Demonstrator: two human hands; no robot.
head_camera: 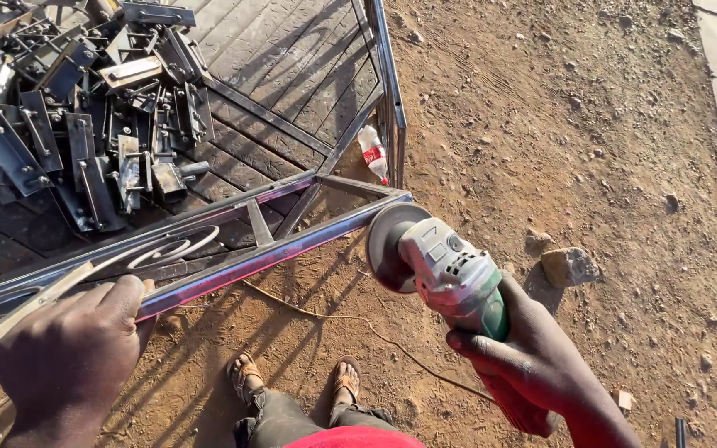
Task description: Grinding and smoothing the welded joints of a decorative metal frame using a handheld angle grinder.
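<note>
Grinder (pixel 450 278) was what my right hand (pixel 533 365) held, with my fingers wrapped tight around its green and grey body. Its round disc (pixel 385 245) touched the end corner of the metal frame (pixel 234 257). My left hand (pixel 72 357) pressed flat on the frame's near rail, far along from the disc, fingers together. Behind the frame lay a pile of metal brackets (pixel 76 116). A plastic bottle (pixel 373 153) stood just past the frame's corner. A rock (pixel 568 265) sat on the dirt beside the grinder.
</note>
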